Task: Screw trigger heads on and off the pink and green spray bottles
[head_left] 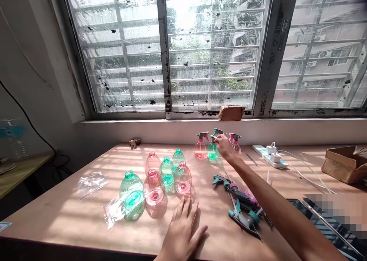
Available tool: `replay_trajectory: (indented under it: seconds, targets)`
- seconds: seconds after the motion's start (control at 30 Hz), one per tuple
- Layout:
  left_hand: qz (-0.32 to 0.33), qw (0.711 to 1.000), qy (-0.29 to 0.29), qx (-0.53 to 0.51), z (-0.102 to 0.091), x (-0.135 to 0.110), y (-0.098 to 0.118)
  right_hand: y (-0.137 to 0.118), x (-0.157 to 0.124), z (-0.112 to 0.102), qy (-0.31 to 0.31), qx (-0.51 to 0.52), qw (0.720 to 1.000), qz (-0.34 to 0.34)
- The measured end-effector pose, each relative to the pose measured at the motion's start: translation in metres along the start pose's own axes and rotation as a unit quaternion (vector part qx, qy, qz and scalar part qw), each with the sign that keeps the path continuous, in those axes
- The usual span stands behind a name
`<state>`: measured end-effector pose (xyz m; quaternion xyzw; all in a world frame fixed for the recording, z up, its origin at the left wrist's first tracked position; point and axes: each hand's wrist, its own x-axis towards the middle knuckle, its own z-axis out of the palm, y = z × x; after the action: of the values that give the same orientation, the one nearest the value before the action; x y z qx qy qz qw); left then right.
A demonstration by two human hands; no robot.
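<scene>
My right hand [225, 146] reaches to the back of the table, its fingers closed at the sprayer head of a green spray bottle [212, 152] that stands upright. Pink spray bottles [200, 149] stand on both sides of it, the right one partly behind my hand. My left hand [183, 226] lies flat on the table with fingers spread, holding nothing. Just beyond its fingertips stands a pink open-necked bottle [182, 177], in a group with several other pink and green bottles [132, 196] without tops. Loose spray triggers [245, 215] lie below my right forearm.
Clear plastic bags [113, 213] lie at the left. A white power strip [269, 156] with plugs and cables is at the right, near a cardboard box [341, 163]. A dark tablet-like object [318, 219] lies front right. A brown block [231, 112] rests on the windowsill.
</scene>
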<state>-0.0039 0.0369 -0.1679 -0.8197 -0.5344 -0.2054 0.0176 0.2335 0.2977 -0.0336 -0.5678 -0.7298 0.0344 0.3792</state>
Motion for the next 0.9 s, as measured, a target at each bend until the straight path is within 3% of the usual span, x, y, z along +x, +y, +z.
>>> replay_trajectory:
  seconds: [0.17, 0.33, 0.4, 0.5, 0.6, 0.77, 0.83, 0.9]
  targets:
    - [0.013, 1.000, 0.011, -0.018, 0.004, 0.000, -0.005, 0.009, -0.062, -0.027, 0.015, 0.010, 0.998, -0.054]
    - [0.042, 0.999, 0.016, -0.017, 0.002, 0.001, -0.002, 0.026, -0.143, -0.051, 0.017, 0.021, 0.998, -0.053]
    - [0.047, 0.999, 0.011, -0.015, 0.001, 0.001, -0.002, 0.033, -0.170, -0.055, -0.002, 0.021, 0.999, -0.030]
    - [0.045, 0.998, 0.020, -0.033, 0.004, -0.001, -0.005, 0.039, -0.204, -0.055, -0.018, 0.076, 0.995, 0.067]
    - [0.033, 0.996, 0.025, -0.080, 0.009, -0.004, -0.006, 0.042, -0.233, -0.049, 0.023, 0.261, 0.955, 0.139]
    - [-0.027, 0.982, 0.040, -0.183, 0.002, -0.004, 0.003, 0.043, -0.272, -0.029, 0.081, 0.488, 0.840, 0.223]
    - [-0.020, 0.976, 0.040, -0.215, -0.005, -0.004, 0.005, 0.040, -0.279, -0.023, 0.065, 0.519, 0.821, 0.230]
    - [0.010, 0.973, 0.032, -0.230, -0.011, -0.004, 0.005, 0.035, -0.280, -0.023, 0.027, 0.528, 0.820, 0.220]
